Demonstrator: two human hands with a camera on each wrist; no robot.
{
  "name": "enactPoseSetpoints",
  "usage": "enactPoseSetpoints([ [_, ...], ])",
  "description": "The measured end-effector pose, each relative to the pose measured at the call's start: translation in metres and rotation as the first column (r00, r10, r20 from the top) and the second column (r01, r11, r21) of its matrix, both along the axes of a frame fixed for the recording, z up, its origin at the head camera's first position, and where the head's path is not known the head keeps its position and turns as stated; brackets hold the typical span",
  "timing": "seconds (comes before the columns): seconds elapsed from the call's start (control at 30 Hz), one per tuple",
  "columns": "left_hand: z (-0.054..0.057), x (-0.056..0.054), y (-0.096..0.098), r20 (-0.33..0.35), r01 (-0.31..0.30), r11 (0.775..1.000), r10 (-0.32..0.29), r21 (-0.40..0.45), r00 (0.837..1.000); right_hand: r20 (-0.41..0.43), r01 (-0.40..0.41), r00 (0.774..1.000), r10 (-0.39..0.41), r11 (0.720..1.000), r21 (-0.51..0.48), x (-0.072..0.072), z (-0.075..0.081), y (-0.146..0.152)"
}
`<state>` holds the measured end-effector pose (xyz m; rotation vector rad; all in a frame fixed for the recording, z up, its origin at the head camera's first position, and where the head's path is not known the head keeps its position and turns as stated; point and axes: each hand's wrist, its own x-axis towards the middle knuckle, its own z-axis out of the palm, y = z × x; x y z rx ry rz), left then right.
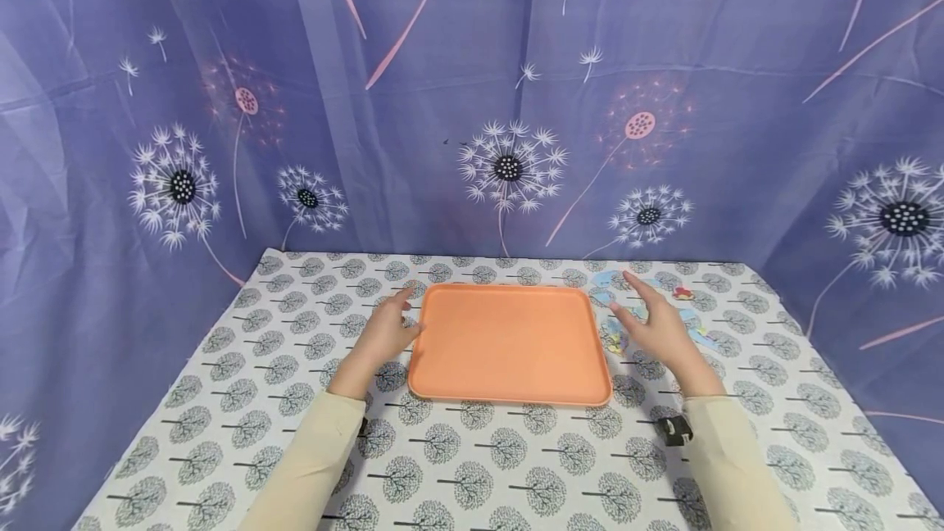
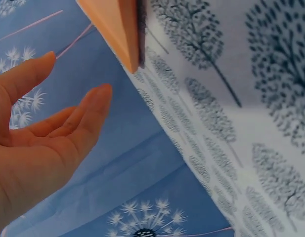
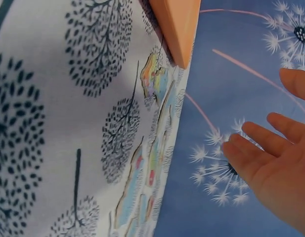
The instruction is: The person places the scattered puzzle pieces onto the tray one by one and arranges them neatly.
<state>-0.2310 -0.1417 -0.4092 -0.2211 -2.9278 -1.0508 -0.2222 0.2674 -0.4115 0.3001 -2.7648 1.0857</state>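
An orange tray (image 1: 509, 342) lies on a tree-print counter (image 1: 472, 445) between the left hand (image 1: 385, 334) and the right hand (image 1: 659, 334), with fingers (image 1: 643, 288) parted, colourful pieces (image 1: 683, 293) around the right, a purple dandelion-print curtain (image 1: 413, 162) behind.

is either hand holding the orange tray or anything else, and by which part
Nothing is held. The left hand and right hand hover on either side of the orange tray, and the wrist views show both apart from it.
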Motion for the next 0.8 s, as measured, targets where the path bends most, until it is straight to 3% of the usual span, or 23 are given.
enactPoseSetpoints([
  [0.27, -0.006, -0.008, -0.007, 0.130, -0.053, 0.990, 0.036, 0.129, 0.991, 0.078, -0.040, 0.996, 0.048, 0.994, -0.104, -0.003, -0.004, 0.012],
  [0.5, -0.015, -0.017, -0.012, 0.213, -0.091, 0.981, 0.053, 0.170, 0.976, 0.193, -0.045, 0.978, 0.077, 0.985, -0.165, -0.005, -0.008, 0.020],
  [0.6, -0.020, -0.022, -0.013, 0.272, -0.122, 0.967, 0.058, 0.226, 0.961, 0.250, -0.045, 0.964, 0.091, 0.982, -0.183, -0.006, -0.011, 0.024],
  [0.8, -0.029, -0.031, -0.013, 0.361, -0.191, 0.914, 0.053, 0.357, 0.931, 0.340, -0.052, 0.932, 0.122, 0.977, -0.206, -0.008, -0.017, 0.032],
])
